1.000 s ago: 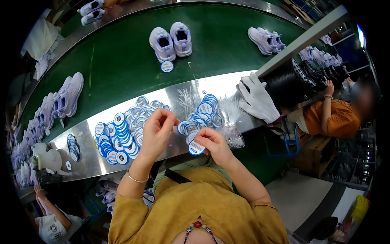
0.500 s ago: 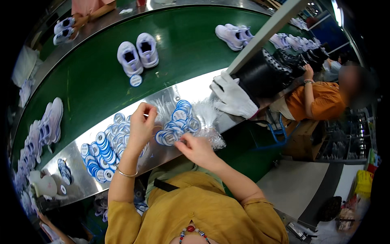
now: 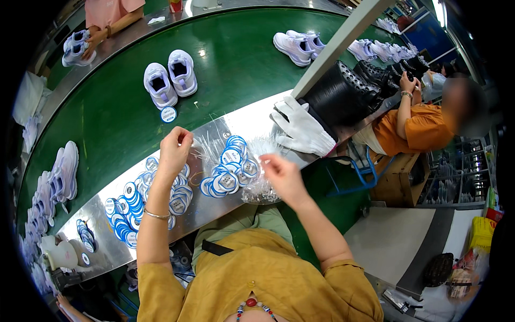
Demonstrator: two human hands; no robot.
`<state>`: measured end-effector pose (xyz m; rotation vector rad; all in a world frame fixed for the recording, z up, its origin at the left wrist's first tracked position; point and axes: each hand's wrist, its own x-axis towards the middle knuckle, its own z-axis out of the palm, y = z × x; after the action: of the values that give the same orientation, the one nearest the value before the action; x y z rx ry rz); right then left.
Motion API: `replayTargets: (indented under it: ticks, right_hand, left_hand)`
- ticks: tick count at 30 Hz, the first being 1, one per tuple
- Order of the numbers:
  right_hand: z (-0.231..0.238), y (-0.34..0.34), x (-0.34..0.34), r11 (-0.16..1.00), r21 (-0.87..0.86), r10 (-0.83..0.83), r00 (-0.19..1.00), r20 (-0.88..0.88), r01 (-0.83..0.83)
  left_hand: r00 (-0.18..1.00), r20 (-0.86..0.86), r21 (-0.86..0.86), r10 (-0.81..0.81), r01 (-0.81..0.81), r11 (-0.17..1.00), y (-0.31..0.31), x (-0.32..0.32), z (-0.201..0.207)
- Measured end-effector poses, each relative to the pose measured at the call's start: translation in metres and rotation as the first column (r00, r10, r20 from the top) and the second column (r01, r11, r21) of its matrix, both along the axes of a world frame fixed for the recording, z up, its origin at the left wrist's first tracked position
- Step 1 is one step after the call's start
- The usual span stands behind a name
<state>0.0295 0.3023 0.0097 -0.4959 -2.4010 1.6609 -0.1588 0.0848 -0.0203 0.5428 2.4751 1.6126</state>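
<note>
My left hand (image 3: pixel 176 152) is raised over the far edge of the metal ledge, fingertips pinched together. Whatever lies between them is too small to make out. Below it spreads a heap of round blue-and-white tags (image 3: pixel 137 206). A second pile of these tags (image 3: pixel 228 174) lies between my hands. My right hand (image 3: pixel 283 176), slightly blurred, hovers with curled fingers above clear plastic strands (image 3: pixel 263 145); anything in its fingertips is too fine to name. Nearer me, a crinkled clear bag (image 3: pixel 260 193) sits beneath that hand.
White sneakers (image 3: pixel 170 79) stand on the green belt (image 3: pixel 230 64), a round tag (image 3: pixel 168 114) beside them. A white glove (image 3: pixel 303 127) and black boots (image 3: pixel 343 94) lie right of the strands, below a slanted post (image 3: pixel 343 43). Co-workers sit at right and far left.
My right hand has moved right, from the middle tag pile to over the plastic strands. My left hand has shifted slightly left and up. The far-left person's hands have moved on a shoe.
</note>
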Motion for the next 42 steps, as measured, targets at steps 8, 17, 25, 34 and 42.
replayTargets:
  ticks: [8,17,25,34,42]
  right_hand:
    - [-0.010,0.059,-0.050,0.907,0.417,-0.060,0.998,-0.017,0.062]
    - [-0.030,0.046,-0.079,0.772,0.627,0.017,0.989,0.145,-0.105]
    - [-0.027,0.049,-0.070,0.824,0.556,-0.002,0.981,0.196,-0.109]
    - [-0.032,0.050,-0.069,0.913,0.376,-0.122,0.986,-0.112,0.156]
    - [-0.033,0.067,-0.085,0.949,0.055,-0.281,0.909,-0.308,0.311]
  left_hand:
    - [0.850,-0.493,-0.147,0.185,-0.291,0.945,0.014,0.028,0.010]
    - [0.705,-0.627,-0.161,-0.330,0.297,0.941,0.076,0.139,0.009]
    - [0.640,-0.588,-0.348,-0.495,0.353,0.869,0.102,0.148,-0.014]
    - [0.693,-0.500,-0.365,-0.519,0.375,0.852,0.106,0.147,-0.018]
    - [0.657,-0.515,-0.418,-0.551,0.368,0.830,0.108,0.147,-0.023]
